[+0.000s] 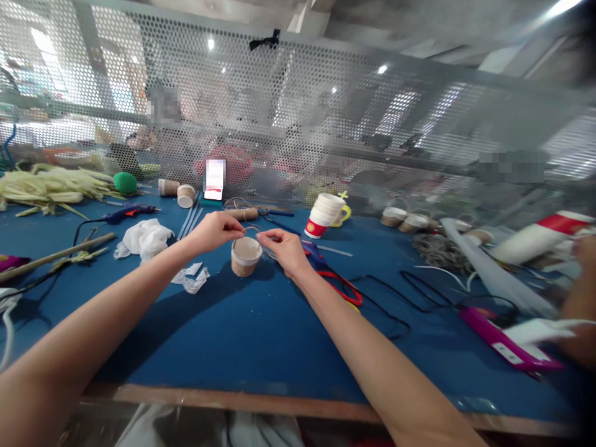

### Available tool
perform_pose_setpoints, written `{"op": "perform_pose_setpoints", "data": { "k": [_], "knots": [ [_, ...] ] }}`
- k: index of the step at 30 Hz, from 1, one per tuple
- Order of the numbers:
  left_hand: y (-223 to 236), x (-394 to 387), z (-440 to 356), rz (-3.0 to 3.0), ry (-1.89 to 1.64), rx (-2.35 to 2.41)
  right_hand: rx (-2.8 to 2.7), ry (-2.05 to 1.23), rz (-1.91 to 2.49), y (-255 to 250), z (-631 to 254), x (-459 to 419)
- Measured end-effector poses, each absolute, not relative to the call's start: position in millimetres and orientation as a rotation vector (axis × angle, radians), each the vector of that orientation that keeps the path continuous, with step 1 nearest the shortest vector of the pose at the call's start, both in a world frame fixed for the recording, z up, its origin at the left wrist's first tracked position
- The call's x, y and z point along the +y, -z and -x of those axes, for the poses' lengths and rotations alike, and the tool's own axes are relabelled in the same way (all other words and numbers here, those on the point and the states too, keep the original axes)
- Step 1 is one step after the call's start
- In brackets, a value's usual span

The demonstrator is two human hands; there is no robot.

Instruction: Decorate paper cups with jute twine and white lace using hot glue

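A small tan cup with a pale rim [243, 267] stands upright on the blue table, between my two hands. Over its mouth arches a thin brown cord [252, 227]. My left hand [218, 230] pinches the cord at the cup's left side, fingertips just above the rim. On the other side, my right hand [286, 249] pinches the cord's right part, close to the rim. Whether the cord's ends are fixed to the cup I cannot tell. Left of the cup lie torn white scraps [192, 277] and a crumpled white cloth or tissue [145, 237].
Stacked paper cups [325, 214] stand behind my right hand. Red-handled scissors [347, 288] and black cables lie beside my right forearm. A purple power strip [505, 341] is at right, near another person's arm [580, 298]. A blue glue gun [123, 213] lies left; perforated metal panel [288, 118] behind.
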State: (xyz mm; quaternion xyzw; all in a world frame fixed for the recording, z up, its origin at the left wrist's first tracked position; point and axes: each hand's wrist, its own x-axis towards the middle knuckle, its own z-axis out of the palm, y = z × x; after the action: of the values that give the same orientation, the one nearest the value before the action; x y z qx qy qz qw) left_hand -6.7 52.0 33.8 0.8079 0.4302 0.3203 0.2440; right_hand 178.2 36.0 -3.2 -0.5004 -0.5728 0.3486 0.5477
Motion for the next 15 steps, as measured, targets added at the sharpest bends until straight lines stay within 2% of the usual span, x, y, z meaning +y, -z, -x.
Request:
{"op": "perform_pose_setpoints", "data": {
  "k": [15],
  "knots": [
    [-30.7, 51.0, 7.3, -2.231, -0.881, 1.157, -1.459, -0.716, 1.201, 6.6, -181.3, 38.0]
  ]
}}
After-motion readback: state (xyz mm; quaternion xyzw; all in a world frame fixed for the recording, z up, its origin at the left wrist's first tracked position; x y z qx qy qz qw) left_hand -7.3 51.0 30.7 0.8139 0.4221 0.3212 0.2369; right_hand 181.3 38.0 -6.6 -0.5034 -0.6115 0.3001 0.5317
